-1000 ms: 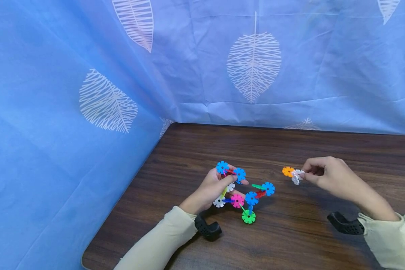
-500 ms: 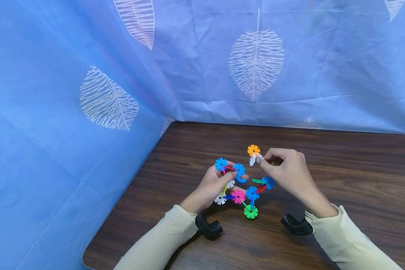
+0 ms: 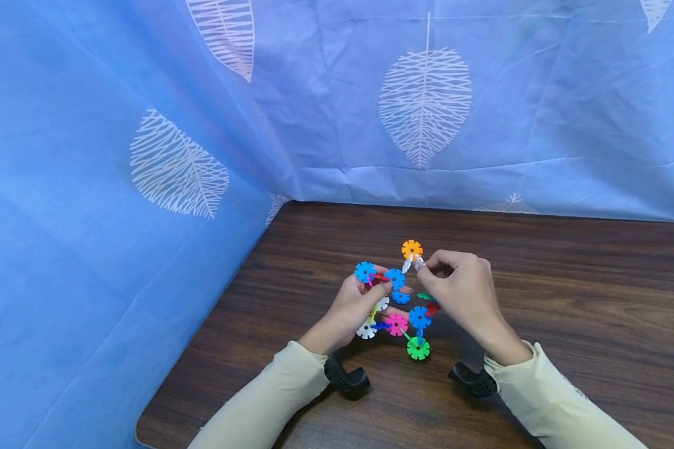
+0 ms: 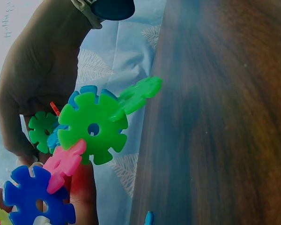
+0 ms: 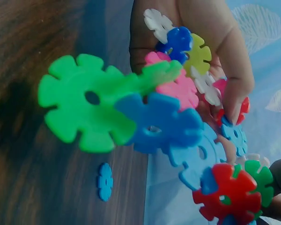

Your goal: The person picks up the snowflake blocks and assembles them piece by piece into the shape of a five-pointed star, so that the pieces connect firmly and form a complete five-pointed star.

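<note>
My left hand (image 3: 352, 312) grips a linked chain of notched plastic discs, its thumb near a blue disc (image 3: 394, 279). The chain hangs down through a white disc (image 3: 366, 329), a pink disc (image 3: 396, 324) and a green disc (image 3: 418, 348), then rises to another blue disc (image 3: 420, 317). Just above and right of it, my right hand (image 3: 463, 287) pinches white discs (image 3: 409, 264) joined to an orange disc (image 3: 412, 250). The right hand overlaps the chain's right end in the head view. A red disc (image 5: 228, 192) shows near the right fingers in the right wrist view.
A small blue disc (image 5: 105, 182) lies on the dark wooden table (image 3: 595, 299) in the right wrist view. Blue cloth (image 3: 337, 112) with white leaf prints rises along the table's back and left edges. Each wrist carries a black strap mount (image 3: 346, 378).
My right hand has moved left with the orange and white discs, from well apart to close beside the left hand. The left hand keeps its hold on the chain, almost still.
</note>
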A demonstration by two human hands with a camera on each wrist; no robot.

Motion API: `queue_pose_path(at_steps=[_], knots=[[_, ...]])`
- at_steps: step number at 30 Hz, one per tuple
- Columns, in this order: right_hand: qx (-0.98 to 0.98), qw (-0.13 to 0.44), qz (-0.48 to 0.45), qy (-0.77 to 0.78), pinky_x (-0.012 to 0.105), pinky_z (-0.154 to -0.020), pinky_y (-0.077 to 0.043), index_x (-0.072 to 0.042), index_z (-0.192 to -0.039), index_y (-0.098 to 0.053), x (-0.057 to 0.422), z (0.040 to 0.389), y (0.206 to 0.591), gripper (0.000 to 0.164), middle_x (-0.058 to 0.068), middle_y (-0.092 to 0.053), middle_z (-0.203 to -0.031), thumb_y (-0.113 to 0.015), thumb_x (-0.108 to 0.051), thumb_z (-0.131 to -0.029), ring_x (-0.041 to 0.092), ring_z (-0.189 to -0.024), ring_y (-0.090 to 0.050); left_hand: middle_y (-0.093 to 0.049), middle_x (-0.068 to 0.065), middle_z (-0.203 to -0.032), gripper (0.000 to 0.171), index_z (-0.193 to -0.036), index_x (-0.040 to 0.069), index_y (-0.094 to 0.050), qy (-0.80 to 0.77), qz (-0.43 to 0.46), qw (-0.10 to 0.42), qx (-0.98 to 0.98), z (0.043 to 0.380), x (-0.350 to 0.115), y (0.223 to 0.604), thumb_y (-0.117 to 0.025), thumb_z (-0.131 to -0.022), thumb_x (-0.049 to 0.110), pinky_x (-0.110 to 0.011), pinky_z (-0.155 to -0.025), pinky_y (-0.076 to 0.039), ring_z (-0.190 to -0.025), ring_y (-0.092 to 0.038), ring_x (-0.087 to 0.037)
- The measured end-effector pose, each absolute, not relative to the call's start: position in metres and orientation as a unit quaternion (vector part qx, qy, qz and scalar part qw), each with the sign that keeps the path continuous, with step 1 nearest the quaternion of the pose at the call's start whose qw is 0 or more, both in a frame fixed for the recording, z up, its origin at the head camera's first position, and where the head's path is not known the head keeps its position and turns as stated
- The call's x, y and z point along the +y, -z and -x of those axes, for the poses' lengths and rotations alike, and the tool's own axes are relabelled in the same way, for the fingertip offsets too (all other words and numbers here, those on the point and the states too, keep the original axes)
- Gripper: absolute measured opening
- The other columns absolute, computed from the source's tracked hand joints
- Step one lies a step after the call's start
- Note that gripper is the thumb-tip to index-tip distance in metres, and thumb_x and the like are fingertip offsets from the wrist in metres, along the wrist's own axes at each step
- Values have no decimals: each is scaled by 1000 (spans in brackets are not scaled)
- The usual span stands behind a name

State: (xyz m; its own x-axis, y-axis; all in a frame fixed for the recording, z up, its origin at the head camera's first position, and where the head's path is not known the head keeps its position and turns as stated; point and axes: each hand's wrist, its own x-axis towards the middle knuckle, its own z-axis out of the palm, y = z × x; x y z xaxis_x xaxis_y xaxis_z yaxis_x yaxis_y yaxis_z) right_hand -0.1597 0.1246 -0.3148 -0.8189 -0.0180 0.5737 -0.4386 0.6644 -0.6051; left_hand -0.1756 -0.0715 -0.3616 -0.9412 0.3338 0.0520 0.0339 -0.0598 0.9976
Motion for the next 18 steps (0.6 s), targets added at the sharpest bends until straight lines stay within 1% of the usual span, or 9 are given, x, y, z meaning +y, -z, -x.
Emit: queue_pose_path(at_steps=[1, 3, 7, 8, 9, 12, 15, 18], knots=[[-871, 273, -130, -387, 29, -48, -39, -14, -69, -74, 124, 160, 315, 18, -7, -61, -57, -77, -7, -86, 11, -48, -49, -75, -11, -116, 27, -129, 4, -58, -718, -136, 110, 674, 175, -71, 361, -62, -104, 14, -35, -96, -55, -107, -72, -27], [-872, 273, -128, -385, 30, -49, -39, -13, -70, -74, 123, 159, 316, 18, -7, -61, -57, -77, -7, -86, 12, -49, -50, -73, -10, -116, 28, -129, 4, -58, -711, -128, 100, 684, 175, -71, 361, -63, -104, 15, -35, -99, -52, -113, -66, -23], [-871, 278, -130, -385, 30, -49, -39, -12, -71, -74, 119, 158, 318, 17, -6, -61, -58, -76, -6, -87, 12, -50, -51, -71, -8, -120, 29, -129, 4, -58, -708, -121, 95, 689, 175, -72, 361, -64, -104, 16, -40, -103, -50, -115, -64, -24], [-870, 281, -134, -382, 30, -49, -38, -13, -71, -73, 119, 158, 318, 17, -6, -60, -57, -76, -5, -87, 13, -49, -49, -70, -6, -120, 29, -129, 5, -59, -704, -118, 89, 695, 176, -72, 362, -64, -103, 17, -39, -103, -49, -116, -60, -20], [-869, 286, -141, -378, 31, -53, -39, -13, -71, -72, 119, 158, 319, 18, -6, -60, -58, -76, -5, -86, 13, -51, -49, -69, -6, -120, 29, -129, 4, -59, -705, -118, 87, 694, 176, -72, 362, -64, -103, 17, -39, -103, -49, -116, -60, -21], [-865, 303, -170, -362, 37, -64, -36, -13, -73, -68, 119, 159, 319, 17, -3, -62, -66, -74, -3, -85, 16, -58, -49, -69, -6, -120, 29, -129, 4, -60, -708, -115, 85, 692, 177, -72, 361, -64, -103, 17, -36, -100, -50, -114, -60, -21], [-861, 309, -203, -349, 40, -70, -29, -13, -76, -63, 121, 161, 321, 16, -1, -64, -76, -72, -1, -83, 18, -70, -52, -69, -6, -119, 30, -129, 4, -60, -710, -112, 86, 689, 177, -72, 361, -65, -103, 17, -32, -95, -53, -111, -61, -19], [-853, 298, -233, -359, 41, -71, -37, -12, -77, -59, 125, 164, 322, 19, 0, -63, -82, -71, 2, -82, 19, -78, -58, -69, -6, -118, 30, -130, 4, -60, -708, -110, 88, 692, 177, -72, 361, -65, -103, 17, -32, -94, -53, -111, -60, -18]])
